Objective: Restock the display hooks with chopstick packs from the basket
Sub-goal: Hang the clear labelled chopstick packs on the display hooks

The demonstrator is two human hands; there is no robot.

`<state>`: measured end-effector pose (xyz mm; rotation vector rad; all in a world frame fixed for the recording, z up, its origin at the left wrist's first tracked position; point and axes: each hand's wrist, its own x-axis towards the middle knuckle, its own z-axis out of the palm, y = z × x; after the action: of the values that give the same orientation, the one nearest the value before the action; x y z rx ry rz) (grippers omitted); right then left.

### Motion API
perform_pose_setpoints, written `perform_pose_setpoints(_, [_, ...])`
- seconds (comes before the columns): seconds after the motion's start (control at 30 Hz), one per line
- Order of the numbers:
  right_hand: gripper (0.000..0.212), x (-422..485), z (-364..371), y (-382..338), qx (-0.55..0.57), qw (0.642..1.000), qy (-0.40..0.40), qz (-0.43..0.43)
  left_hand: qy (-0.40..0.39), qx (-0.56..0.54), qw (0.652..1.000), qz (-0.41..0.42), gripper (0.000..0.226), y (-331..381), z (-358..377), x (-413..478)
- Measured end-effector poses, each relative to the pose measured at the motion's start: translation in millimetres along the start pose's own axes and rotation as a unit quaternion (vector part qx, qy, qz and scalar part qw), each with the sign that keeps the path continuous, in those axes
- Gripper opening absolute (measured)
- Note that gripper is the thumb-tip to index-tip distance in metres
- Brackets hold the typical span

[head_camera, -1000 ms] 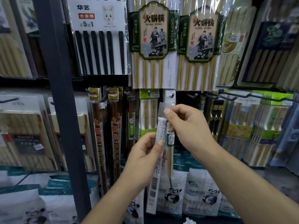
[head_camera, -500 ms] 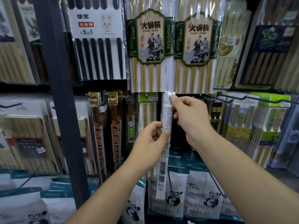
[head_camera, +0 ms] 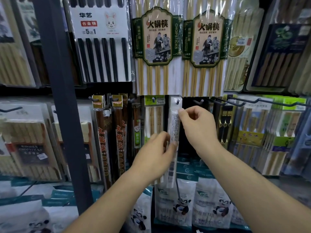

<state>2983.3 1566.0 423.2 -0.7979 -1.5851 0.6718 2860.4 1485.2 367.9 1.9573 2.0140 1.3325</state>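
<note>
A narrow clear chopstick pack [head_camera: 173, 132] with a white printed back hangs upright in front of the display. Its top hole sits over the tip of a dark display hook [head_camera: 177, 101]. My right hand [head_camera: 196, 126] pinches the pack just below the hook. My left hand [head_camera: 156, 153], blurred, holds the pack's middle from the left. The basket is out of view.
Brown chopstick packs [head_camera: 102, 140] and a green-labelled pack [head_camera: 154, 118] hang to the left. Bare hooks [head_camera: 235, 101] jut out at the right. A dark shelf upright [head_camera: 65, 106] stands at the left. Large bamboo chopstick packs [head_camera: 156, 47] hang above, and panda-printed bags [head_camera: 178, 204] below.
Both hands have raised the pack from mid-height to the hook, and its top hole now sits on the hook tip.
</note>
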Motion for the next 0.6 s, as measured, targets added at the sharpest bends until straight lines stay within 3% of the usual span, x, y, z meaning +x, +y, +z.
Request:
perform_pose_setpoints(0.13, [0.016,-14,-2,22,-0.004,1.0,-0.008,-0.015,0.067,-0.003,0.998,-0.017,0.038,-1,-4,8])
perform_pose_setpoints(0.23, [0.04,-21,4,40,-0.028,0.997,-0.071,-0.01,0.065,-0.132,0.988,-0.049,0.043,7,3,24])
perform_pose_setpoints(0.37, [0.064,-27,17,52,0.015,0.982,-0.186,-0.026,0.028,-0.367,0.925,-0.097,0.048,22,17,46])
perform_pose_setpoints(0.5, [0.081,-23,28,58,0.08,0.976,-0.203,-0.014,0.003,-0.441,0.89,-0.12,0.06,25,25,56])
perform_pose_setpoints(0.6, [0.072,-14,33,63,0.098,0.974,-0.204,-0.007,0.003,-0.469,0.873,-0.13,0.057,23,27,60])
